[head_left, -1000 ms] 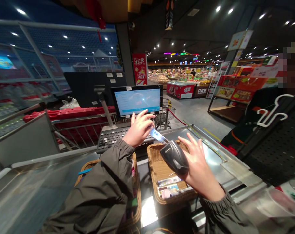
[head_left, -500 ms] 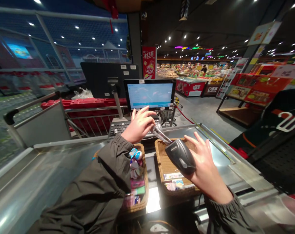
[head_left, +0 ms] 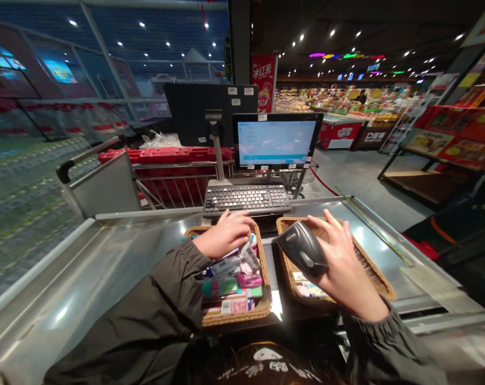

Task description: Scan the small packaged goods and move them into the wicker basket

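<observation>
My left hand (head_left: 229, 234) is over the left wicker basket (head_left: 267, 299), fingers bent and pinched downward. A slim pale packet (head_left: 248, 255) hangs below its fingertips, partly hidden by them. Small packaged goods in pink, green and purple fill that basket, among them a pink box (head_left: 237, 306) with a barcode. In my right hand (head_left: 341, 262) is a black barcode scanner (head_left: 302, 249), its head pointing left; some fingers are raised off it. Beneath lies the right wicker basket (head_left: 376, 275), with a few flat packets (head_left: 309, 289) at its near end.
A keyboard (head_left: 248, 198) and a lit monitor (head_left: 275, 141) stand behind the baskets, with the dark back of a second screen (head_left: 210, 109) to the left. Metal counter surface (head_left: 141, 256) extends to both sides. Past the counter are a trolley (head_left: 100, 184) and red-clad shelves (head_left: 446, 139).
My left hand has moved from in front of the monitor down to the left basket, bringing the slim packet away from the scanner. The view has turned left and down.
</observation>
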Tool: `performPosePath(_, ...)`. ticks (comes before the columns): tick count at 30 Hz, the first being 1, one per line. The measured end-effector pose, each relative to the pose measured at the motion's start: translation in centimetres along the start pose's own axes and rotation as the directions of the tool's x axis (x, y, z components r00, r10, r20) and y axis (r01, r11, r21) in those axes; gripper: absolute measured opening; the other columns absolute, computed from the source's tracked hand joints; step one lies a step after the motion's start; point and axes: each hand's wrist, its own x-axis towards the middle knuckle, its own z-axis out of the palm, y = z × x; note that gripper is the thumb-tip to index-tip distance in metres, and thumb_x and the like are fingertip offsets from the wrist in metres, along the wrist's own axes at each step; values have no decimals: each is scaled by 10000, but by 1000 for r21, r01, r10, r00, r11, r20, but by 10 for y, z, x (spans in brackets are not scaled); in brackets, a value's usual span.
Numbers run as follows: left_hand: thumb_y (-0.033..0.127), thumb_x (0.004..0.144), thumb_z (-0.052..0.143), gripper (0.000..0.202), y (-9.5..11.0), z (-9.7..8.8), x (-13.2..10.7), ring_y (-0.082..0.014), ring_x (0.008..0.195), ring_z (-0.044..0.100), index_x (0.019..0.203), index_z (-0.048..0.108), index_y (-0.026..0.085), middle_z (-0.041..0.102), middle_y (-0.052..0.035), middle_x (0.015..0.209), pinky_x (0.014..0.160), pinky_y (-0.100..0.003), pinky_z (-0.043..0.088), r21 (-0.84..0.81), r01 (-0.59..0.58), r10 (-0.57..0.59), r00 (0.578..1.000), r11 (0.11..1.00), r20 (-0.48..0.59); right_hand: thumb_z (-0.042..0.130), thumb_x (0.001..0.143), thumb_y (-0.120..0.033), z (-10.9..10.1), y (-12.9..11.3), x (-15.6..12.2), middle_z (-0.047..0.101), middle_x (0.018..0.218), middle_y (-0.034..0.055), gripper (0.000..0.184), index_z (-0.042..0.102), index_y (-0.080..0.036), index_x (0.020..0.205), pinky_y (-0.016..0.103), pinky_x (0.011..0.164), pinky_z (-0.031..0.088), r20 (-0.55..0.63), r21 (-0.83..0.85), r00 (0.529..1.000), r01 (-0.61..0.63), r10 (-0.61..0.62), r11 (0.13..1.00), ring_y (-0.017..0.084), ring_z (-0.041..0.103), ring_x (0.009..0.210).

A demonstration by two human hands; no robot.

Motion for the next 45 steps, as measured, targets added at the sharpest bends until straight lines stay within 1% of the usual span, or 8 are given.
performPosePath(5, 219, 909, 502, 191, -30, 46, 1, -287, 1366, 402, 838, 679, 221, 652, -27, 1244, 1161, -593, 167, -54, -15, 26, 978, 998, 206, 585, 792, -238, 4, -12, 3, 423, 1450, 191, 375, 613, -167, 1159, 755, 1096, 176, 12, -6, 1000, -13, 13, 1000, 422, 194, 1458)
performPosePath(13, 205, 874, 561, 140, -45, 110, 20, -348, 1397, 355, 880, 700, 216, 601, -72, 1336, 1133, -701, 132, 110, 82, -90, 994, 991, 66, 606, 788, -266, 5, -27, 2, 417, 1463, 175, 411, 607, -174, 1189, 725, 1117, 170, 55, -21, 996, -65, 66, 998, 396, 195, 1462)
performPosePath(17, 220, 829, 628, 239, -45, 103, 22, -359, 1427, 302, 1066, 662, 222, 482, -117, 1460, 1126, -707, 158, 140, 64, -65, 998, 988, 4, 597, 798, -279, 8, -28, 2, 436, 1450, 182, 386, 615, -170, 1168, 727, 1112, 167, 114, 4, 991, -68, 67, 998, 399, 207, 1459)
performPosePath(25, 258, 892, 539, 258, -29, 47, 12, -319, 1462, 250, 1135, 628, 252, 451, -95, 1495, 1130, -678, 166, 112, 103, -90, 989, 988, -116, 594, 798, -266, 10, -21, 3, 469, 1434, 169, 408, 610, -214, 1203, 729, 1099, 201, 186, 101, 982, -44, 24, 994, 386, 255, 1447)
performPosePath(30, 335, 890, 586, 255, 0, 45, 31, -320, 1473, 221, 1120, 645, 243, 433, -103, 1508, 1151, -655, 146, 134, 40, -20, 989, 990, -144, 600, 792, -273, -4, 16, -8, 479, 1417, 174, 453, 582, -189, 1237, 741, 1085, 214, 29, -20, 986, -161, 162, 987, 416, 262, 1435)
performPosePath(34, 416, 860, 630, 323, 25, 75, 78, -353, 1472, 208, 1105, 672, 211, 411, -141, 1517, 1150, -673, 127, 198, -28, 48, 994, 980, -98, 638, 761, -355, -21, 55, -27, 479, 1397, 190, 466, 599, -181, 1192, 773, 1063, 196, -118, -98, 953, -291, 280, 952, 456, 256, 1424)
performPosePath(38, 410, 814, 672, 350, 45, 123, 137, -353, 1473, 202, 1071, 704, 174, 424, -174, 1502, 1167, -652, 104, 252, -118, 98, 991, 961, 89, 639, 770, -401, -32, 80, -45, 475, 1397, 188, 442, 612, -184, 1154, 759, 1077, 193, -160, -112, 933, -343, 323, 933, 446, 252, 1428)
performPosePath(45, 210, 814, 571, 345, 64, 226, 212, -315, 1488, 187, 1128, 714, 207, 383, -118, 1544, 1199, -598, 15, 271, -55, -60, 915, 961, 399, 599, 818, -377, -35, 113, -67, 455, 1423, 188, 380, 607, -194, 1151, 756, 1081, 198, -95, -97, 916, -397, 389, 912, 433, 219, 1449)
